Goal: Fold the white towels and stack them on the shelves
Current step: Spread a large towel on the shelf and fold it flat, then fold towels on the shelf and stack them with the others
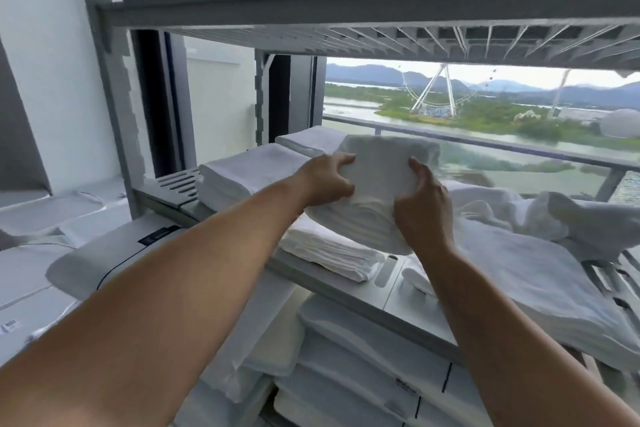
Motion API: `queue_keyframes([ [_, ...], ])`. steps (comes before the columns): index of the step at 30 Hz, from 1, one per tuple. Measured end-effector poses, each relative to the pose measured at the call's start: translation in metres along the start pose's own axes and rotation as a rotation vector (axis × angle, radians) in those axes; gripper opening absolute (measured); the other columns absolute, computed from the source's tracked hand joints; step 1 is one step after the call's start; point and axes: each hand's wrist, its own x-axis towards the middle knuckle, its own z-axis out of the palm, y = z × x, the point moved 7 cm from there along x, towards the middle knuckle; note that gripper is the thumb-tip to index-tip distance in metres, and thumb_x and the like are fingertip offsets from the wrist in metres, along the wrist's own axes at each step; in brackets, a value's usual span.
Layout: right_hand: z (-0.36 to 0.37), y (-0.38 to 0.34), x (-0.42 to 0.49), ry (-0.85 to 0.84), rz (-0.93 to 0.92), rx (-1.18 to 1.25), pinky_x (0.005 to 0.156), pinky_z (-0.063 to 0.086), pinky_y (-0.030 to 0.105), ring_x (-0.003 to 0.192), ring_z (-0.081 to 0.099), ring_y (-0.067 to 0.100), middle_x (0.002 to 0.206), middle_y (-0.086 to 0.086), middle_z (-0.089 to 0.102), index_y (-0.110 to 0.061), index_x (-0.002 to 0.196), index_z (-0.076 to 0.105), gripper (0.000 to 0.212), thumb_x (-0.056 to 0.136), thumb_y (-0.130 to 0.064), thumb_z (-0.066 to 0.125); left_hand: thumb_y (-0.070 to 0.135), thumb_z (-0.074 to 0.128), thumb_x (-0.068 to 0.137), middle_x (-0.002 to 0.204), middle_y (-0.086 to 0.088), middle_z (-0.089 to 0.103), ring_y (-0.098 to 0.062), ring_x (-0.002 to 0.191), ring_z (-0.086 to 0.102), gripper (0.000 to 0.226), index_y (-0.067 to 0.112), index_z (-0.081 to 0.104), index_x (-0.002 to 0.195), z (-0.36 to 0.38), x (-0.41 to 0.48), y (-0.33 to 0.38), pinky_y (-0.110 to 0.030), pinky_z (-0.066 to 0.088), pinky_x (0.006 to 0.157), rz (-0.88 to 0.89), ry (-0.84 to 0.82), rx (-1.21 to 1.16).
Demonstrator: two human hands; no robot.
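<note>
A thick folded white towel (pixel 379 177) is held over the middle shelf (pixel 349 291) of a grey rack. My left hand (pixel 327 180) grips its left side with the fingers curled over the top. My right hand (pixel 420 208) grips its right side, thumb on top. Under it lies a flat folded towel (pixel 329 253) on the shelf. A stack of folded towels (pixel 249 173) sits to the left, with another (pixel 304 140) behind it. Loose unfolded towels (pixel 540 229) are heaped on the right of the shelf.
The upper shelf (pixel 346 7) hangs close above, with white bedding on it. The lower shelf holds white stacks (pixel 346 357). A grey machine (pixel 114 256) stands at the left. Behind the rack is a window with a balcony rail (pixel 485 142).
</note>
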Motion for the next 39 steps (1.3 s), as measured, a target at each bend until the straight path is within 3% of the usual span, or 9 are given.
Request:
queue_keyframes([
  [6,0.056,0.034,0.011,-0.178,0.123,0.065,0.099,0.038,0.029,0.124,0.054,0.032,0.135,0.016,0.06,-0.017,0.143,0.05,0.065,0.079,-0.005,0.051,0.023,0.056,0.085,0.156,-0.003,0.038,-0.022,0.137,0.039,0.063,0.027,0.047,0.147,0.019,0.019,-0.037,-0.031,0.033,0.097,-0.209,-0.267,0.173],
  [9,0.068,0.044,0.005,-0.161,0.147,0.043,0.093,0.038,0.03,0.121,0.055,0.033,0.132,0.018,0.061,-0.019,0.141,0.051,0.061,0.081,-0.012,0.048,0.027,0.055,0.084,0.152,-0.003,0.041,-0.023,0.125,0.046,0.063,0.027,0.047,0.147,0.026,0.025,-0.046,-0.035,0.043,0.094,-0.289,-0.407,0.269],
  [13,0.075,0.037,0.006,-0.114,0.121,0.017,0.086,0.035,0.03,0.118,0.056,0.032,0.13,0.016,0.063,-0.02,0.14,0.052,0.066,0.075,-0.023,0.041,0.048,0.059,0.087,0.139,-0.003,0.055,-0.026,0.113,0.056,0.055,0.021,0.057,0.135,0.015,0.049,-0.042,-0.04,0.05,0.09,-0.251,-0.383,0.472],
  [17,0.079,0.038,-0.002,-0.088,0.138,-0.045,0.085,0.033,0.028,0.119,0.055,0.029,0.133,0.012,0.062,-0.022,0.142,0.049,0.059,0.083,-0.025,0.047,0.059,0.045,0.096,0.11,-0.008,0.06,-0.028,0.096,0.055,0.054,0.015,0.062,0.121,0.012,0.068,-0.017,-0.037,0.046,0.076,-0.023,-0.138,0.883],
  [19,0.081,0.041,-0.004,-0.115,0.174,-0.084,0.087,0.033,0.029,0.121,0.055,0.03,0.135,0.012,0.061,-0.021,0.145,0.045,0.069,0.077,-0.033,0.042,0.053,0.044,0.098,0.114,-0.007,0.06,-0.028,0.104,0.056,0.045,0.018,0.061,0.121,0.019,0.074,-0.008,-0.039,0.047,0.08,0.124,-0.034,0.835],
  [23,0.085,0.041,-0.005,-0.193,0.217,-0.163,0.095,0.029,0.025,0.136,0.043,0.026,0.152,0.01,0.045,-0.017,0.153,0.034,0.085,0.072,-0.041,0.037,0.05,0.038,0.101,0.142,-0.008,0.05,-0.029,0.13,0.048,0.048,0.025,0.047,0.141,0.051,0.085,-0.007,-0.048,0.041,0.106,0.308,-0.164,0.601],
  [28,0.073,0.038,-0.011,-0.174,0.228,-0.188,0.093,0.031,0.029,0.133,0.046,0.029,0.149,0.009,0.05,-0.024,0.15,0.04,0.064,0.089,-0.042,0.045,0.05,0.037,0.099,0.137,-0.011,0.053,-0.032,0.124,0.053,0.051,0.021,0.053,0.137,0.061,0.092,0.001,-0.05,0.046,0.099,0.347,-0.082,0.662],
  [33,0.016,0.031,-0.016,0.093,0.128,-0.395,0.086,0.042,0.03,0.11,0.06,0.026,0.115,0.008,0.069,-0.02,0.115,0.068,0.03,0.095,-0.035,0.052,0.04,0.04,0.099,0.12,-0.011,0.063,-0.032,0.107,0.061,0.04,0.016,0.065,0.12,0.062,0.076,0.044,-0.04,0.049,0.084,0.529,0.059,0.51],
  [39,-0.061,0.068,-0.03,0.148,0.217,-0.774,0.092,0.044,0.038,0.109,0.057,0.031,0.116,0.009,0.066,-0.02,0.118,0.065,0.036,0.086,-0.036,0.063,0.036,0.044,0.096,0.114,-0.008,0.067,-0.028,0.104,0.064,0.032,0.021,0.069,0.111,0.107,0.043,0.101,-0.034,0.05,0.078,0.64,-0.015,0.381],
])
